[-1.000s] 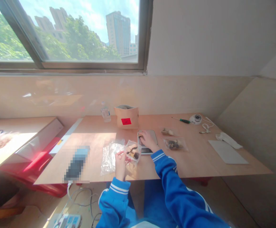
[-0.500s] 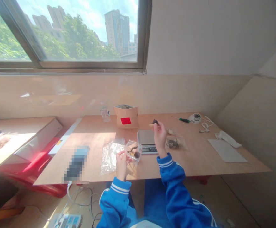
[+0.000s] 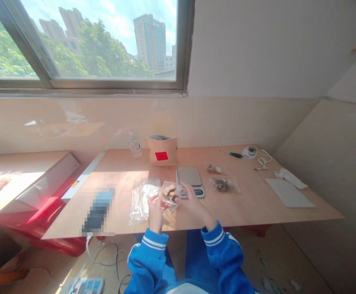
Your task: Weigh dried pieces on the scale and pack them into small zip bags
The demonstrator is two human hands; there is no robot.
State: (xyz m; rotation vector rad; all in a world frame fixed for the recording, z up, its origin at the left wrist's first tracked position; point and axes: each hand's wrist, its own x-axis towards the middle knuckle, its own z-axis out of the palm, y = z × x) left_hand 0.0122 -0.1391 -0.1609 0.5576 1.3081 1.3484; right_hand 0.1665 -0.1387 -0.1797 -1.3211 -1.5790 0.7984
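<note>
My left hand (image 3: 155, 208) is closed on a small clear plastic bag (image 3: 174, 204) at its left side. Inside the bag lie dark brown and tan pieces (image 3: 169, 192) that look like dried mushrooms. My right hand (image 3: 194, 204) is at the bag's right edge, its fingers stretched and apart, with no piece visible in it. Whether its fingertips touch the bag cannot be made out. Just behind the right fingers is a kitchen scale (image 3: 189, 176) with a bare grey plate. A stack of clear plastic bags (image 3: 139, 202) lies left of my left hand.
Two filled clear bags (image 3: 223, 185) lie right of the scale. A brown paper bag (image 3: 162, 151) with a red label and a plastic bottle (image 3: 135, 148) stand at the back. Farther right are a screwdriver (image 3: 235, 154), a white dome camera (image 3: 250, 152) and white paper (image 3: 288, 192).
My right hand has come down and left from above the scale to the bag. The dark and tan piece it held is no longer visible in it. My left hand keeps hold of the bag.
</note>
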